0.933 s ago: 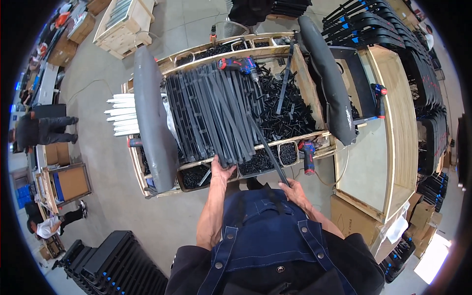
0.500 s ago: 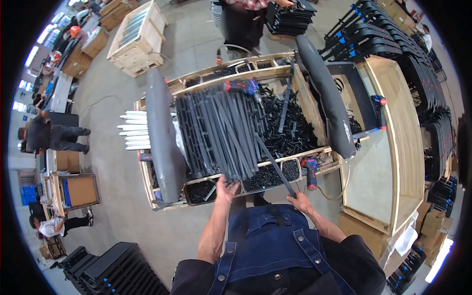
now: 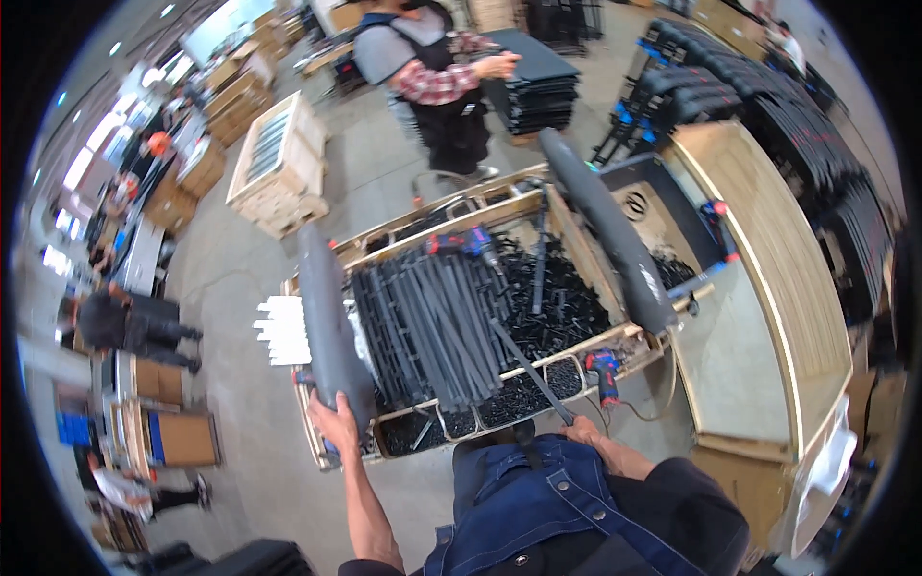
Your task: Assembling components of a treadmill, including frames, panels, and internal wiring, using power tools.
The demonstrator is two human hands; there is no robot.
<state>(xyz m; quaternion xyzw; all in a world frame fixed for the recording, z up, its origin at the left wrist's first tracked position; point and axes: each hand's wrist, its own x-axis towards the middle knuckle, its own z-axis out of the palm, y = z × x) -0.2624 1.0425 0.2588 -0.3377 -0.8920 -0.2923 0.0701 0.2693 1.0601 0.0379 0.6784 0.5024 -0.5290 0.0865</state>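
Note:
My right hand (image 3: 580, 430) is closed around the near end of a long, flat black bar (image 3: 534, 372). The bar slants away from me, its far end over the loose parts in the wooden bin (image 3: 605, 338). At the near end of the grey padded rail (image 3: 331, 322) on the left is my left hand (image 3: 334, 424), its fingers apart and nothing visibly held; whether it touches the rail is unclear. Between the rails lies a stack of black bars (image 3: 423, 322). A red-and-blue power drill (image 3: 466, 240) rests across its far end.
Trays of small black fasteners (image 3: 519, 398) line the bin's near edge. Another power drill (image 3: 603, 372) hangs at the right corner. A second padded rail (image 3: 615, 230) borders the right side. Beyond the bin stands a co-worker (image 3: 447, 77); a wooden crate (image 3: 279, 173) is at far left.
My left hand has moved left from the near end of the bar stack to the left padded rail. My right hand keeps hold of the black bar. The view has shifted, showing more of the co-worker.

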